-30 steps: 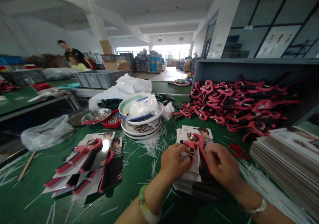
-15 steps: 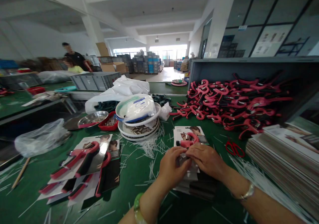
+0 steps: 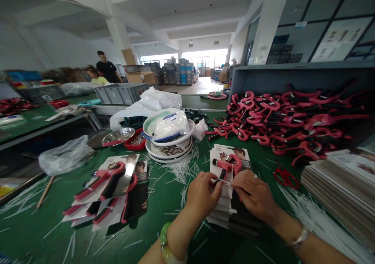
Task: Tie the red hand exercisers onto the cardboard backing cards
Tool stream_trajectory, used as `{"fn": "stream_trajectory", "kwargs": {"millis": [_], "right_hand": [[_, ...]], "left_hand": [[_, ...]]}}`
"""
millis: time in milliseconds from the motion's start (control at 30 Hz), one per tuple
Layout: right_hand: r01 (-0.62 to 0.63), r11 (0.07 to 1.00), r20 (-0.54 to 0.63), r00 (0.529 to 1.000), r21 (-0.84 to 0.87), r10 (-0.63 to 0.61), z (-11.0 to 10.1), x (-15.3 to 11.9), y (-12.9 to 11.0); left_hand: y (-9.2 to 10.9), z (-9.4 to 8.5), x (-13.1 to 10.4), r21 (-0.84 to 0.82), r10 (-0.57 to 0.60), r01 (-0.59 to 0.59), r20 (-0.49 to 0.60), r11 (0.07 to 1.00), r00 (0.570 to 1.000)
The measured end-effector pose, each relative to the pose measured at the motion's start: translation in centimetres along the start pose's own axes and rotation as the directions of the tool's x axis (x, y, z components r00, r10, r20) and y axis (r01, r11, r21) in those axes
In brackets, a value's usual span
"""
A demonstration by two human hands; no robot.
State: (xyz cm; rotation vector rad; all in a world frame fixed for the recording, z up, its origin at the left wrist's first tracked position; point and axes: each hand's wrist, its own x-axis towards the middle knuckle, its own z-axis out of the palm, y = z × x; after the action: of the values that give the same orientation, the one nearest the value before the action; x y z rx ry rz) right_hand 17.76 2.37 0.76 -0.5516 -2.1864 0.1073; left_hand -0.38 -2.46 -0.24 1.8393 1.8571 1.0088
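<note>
A pink and black spring clamp [image 3: 236, 163] lies on the top card of a stack of printed cards [image 3: 219, 214] in front of me. A thin white tie [image 3: 224, 181] stretches across the clamp's black handle between my hands. My left hand [image 3: 202, 193] is closed, pinching the tie's left part beside the handle. From the other side, my right hand [image 3: 255, 194] pinches its right end with thumb and fingers. Both hands hide part of the clamp's lower half. Several carded clamps [image 3: 109, 189] lie overlapped to the left.
A heap of spring clamps [image 3: 263, 115] spills from a grey bin [image 3: 293, 66]. At right are red-handled scissors [image 3: 286, 178], a tall card stack [image 3: 336, 193] and loose white ties [image 3: 319, 213]. Stacked bowls [image 3: 168, 156] stand mid-table. Two people [image 3: 107, 68] are in the background.
My hands were close together over the clamp; now they are apart, with the white tie showing between them. The view has swung slightly left.
</note>
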Motion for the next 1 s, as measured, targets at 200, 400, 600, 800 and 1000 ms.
{"fn": "stream_trajectory", "kwargs": {"millis": [200,400,600,800,1000], "right_hand": [[-0.016,0.999,-0.022,1.000,0.032,0.017,0.2,0.6,0.7],[0.005,0.998,0.002,1.000,0.063,-0.005,0.4,1.2,0.6],[-0.029,0.978,0.135,0.991,0.207,0.001,1.2,2.8,-0.1],[-0.361,0.883,0.096,0.933,0.301,0.348,2.2,3.0,0.7],[-0.392,0.882,0.037,0.917,0.264,0.396,2.5,2.8,0.9]], "left_hand": [[-0.2,0.2,0.6,-0.111,0.119,-0.123,-0.035,0.986,0.992],[-0.5,0.6,1.5,-0.060,0.158,-0.158,-0.011,0.986,0.987],[-0.8,0.4,1.3,-0.022,0.117,-0.119,-0.056,0.993,0.991],[-0.9,0.4,1.0,0.000,0.182,-0.182,-0.039,0.983,0.983],[-0.6,0.8,0.9,-0.036,0.033,-0.036,-0.075,0.999,0.997]]}}
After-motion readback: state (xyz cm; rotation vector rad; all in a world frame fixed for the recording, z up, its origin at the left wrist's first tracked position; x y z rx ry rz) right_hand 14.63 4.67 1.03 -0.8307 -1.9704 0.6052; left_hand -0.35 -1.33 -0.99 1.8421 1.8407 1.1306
